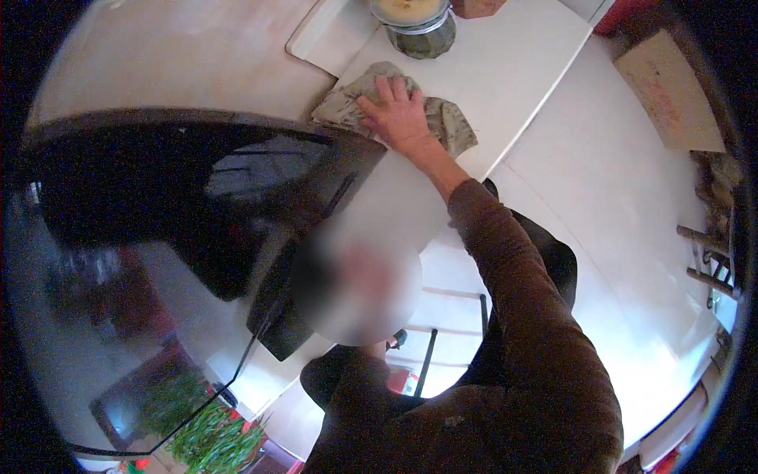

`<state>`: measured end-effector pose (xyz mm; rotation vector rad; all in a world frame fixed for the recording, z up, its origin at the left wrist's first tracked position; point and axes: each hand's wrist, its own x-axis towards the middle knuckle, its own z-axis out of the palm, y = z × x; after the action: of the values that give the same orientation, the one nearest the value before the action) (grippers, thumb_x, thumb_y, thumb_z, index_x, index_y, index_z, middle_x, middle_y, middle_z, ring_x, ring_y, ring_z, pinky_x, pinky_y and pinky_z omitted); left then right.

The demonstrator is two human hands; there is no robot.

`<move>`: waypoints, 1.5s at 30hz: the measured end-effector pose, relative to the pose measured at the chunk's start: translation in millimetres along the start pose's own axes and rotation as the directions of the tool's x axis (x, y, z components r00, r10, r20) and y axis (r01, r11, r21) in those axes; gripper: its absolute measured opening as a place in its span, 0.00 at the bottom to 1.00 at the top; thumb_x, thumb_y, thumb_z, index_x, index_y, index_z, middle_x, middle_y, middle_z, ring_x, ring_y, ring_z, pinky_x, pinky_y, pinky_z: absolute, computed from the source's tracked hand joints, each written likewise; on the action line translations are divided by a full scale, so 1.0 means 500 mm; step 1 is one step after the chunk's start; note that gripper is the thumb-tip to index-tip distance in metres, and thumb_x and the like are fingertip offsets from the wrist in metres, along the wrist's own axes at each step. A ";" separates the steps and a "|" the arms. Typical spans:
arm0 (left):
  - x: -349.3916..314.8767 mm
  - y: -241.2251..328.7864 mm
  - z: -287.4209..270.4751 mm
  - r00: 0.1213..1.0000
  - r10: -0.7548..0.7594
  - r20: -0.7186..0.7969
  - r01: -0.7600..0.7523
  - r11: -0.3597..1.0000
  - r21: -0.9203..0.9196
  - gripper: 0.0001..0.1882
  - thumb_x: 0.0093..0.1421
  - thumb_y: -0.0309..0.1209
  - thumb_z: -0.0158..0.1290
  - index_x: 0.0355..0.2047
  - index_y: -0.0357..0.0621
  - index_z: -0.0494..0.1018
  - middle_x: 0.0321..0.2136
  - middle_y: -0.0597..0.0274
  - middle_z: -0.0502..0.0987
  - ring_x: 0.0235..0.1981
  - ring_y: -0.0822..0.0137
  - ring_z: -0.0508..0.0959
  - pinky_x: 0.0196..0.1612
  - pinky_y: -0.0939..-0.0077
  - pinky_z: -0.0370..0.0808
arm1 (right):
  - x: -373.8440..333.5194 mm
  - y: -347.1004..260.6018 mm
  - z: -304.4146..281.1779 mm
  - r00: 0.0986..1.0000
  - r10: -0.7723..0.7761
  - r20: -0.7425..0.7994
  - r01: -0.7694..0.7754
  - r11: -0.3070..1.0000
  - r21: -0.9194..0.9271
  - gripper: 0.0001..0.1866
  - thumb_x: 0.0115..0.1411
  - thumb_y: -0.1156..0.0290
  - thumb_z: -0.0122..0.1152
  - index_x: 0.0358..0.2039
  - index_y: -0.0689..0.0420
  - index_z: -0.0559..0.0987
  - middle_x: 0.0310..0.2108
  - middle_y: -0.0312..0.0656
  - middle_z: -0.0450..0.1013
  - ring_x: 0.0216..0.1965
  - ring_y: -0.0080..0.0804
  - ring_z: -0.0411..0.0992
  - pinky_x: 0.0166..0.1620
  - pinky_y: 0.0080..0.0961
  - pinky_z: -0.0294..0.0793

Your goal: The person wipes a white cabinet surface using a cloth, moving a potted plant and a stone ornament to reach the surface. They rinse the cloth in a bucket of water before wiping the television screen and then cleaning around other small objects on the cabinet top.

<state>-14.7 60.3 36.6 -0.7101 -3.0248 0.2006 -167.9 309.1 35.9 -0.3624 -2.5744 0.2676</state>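
My right hand [397,118] lies flat with fingers spread on a crumpled grey-beige cloth [454,126], which rests on a white surface [505,71]. The brown-sleeved right arm reaches up to it from the lower right. Just beyond the cloth stands a round glass jar [424,41] with a metal band and a pale top. My left hand [377,352] is low, close to my body; only a bit near the wrist shows, and a blurred patch hides its fingers. Whether it holds anything is not visible.
A large glossy black panel [134,189] with reflections fills the left. Green leafy plants [213,438] are at the lower left. On the right are a cardboard piece [669,91] and a wooden rack or chair [707,253]. Thin black legs [429,363] stand below.
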 end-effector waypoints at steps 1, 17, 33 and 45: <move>-0.004 0.009 0.010 0.999 0.014 -0.032 -0.014 1.000 0.000 0.37 0.55 0.51 0.42 0.57 0.37 0.51 0.59 0.45 0.49 0.61 0.46 0.45 0.55 0.39 0.34 | -0.021 0.023 -0.011 1.000 0.005 0.005 -0.004 1.000 -0.022 0.23 0.46 0.51 0.58 0.44 0.37 0.70 0.51 0.43 0.57 0.52 0.46 0.56 0.43 0.47 0.61; 0.032 0.030 -0.130 0.970 -0.001 -0.242 -0.025 0.994 -0.103 0.36 0.54 0.53 0.43 0.57 0.42 0.54 0.58 0.49 0.53 0.60 0.49 0.49 0.54 0.40 0.36 | -0.003 0.272 -0.334 0.993 -0.054 -0.103 0.017 0.943 -0.332 0.21 0.49 0.49 0.55 0.45 0.34 0.72 0.51 0.45 0.59 0.48 0.43 0.61 0.40 0.41 0.69; -0.024 0.019 -0.081 0.969 0.038 -0.246 -0.051 0.998 -0.045 0.38 0.55 0.56 0.37 0.57 0.38 0.54 0.59 0.48 0.50 0.62 0.49 0.45 0.56 0.43 0.22 | 0.024 0.437 -0.432 0.907 0.420 -0.031 -0.400 0.834 -0.380 0.18 0.57 0.52 0.48 0.47 0.41 0.70 0.42 0.47 0.67 0.40 0.46 0.68 0.36 0.38 0.74; 0.005 0.027 -0.043 0.966 0.035 -0.255 -0.039 0.999 -0.013 0.38 0.56 0.56 0.37 0.58 0.40 0.53 0.59 0.47 0.50 0.62 0.49 0.43 0.56 0.41 0.22 | -0.092 0.405 -0.421 0.756 0.632 -0.172 -0.545 0.753 0.370 0.30 0.56 0.47 0.46 0.45 0.63 0.71 0.37 0.53 0.72 0.37 0.48 0.71 0.43 0.32 0.69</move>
<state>-9.4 76.1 56.0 -0.7315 -2.7738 0.0755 21.3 511.2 139.8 -1.0306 -2.0142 0.7650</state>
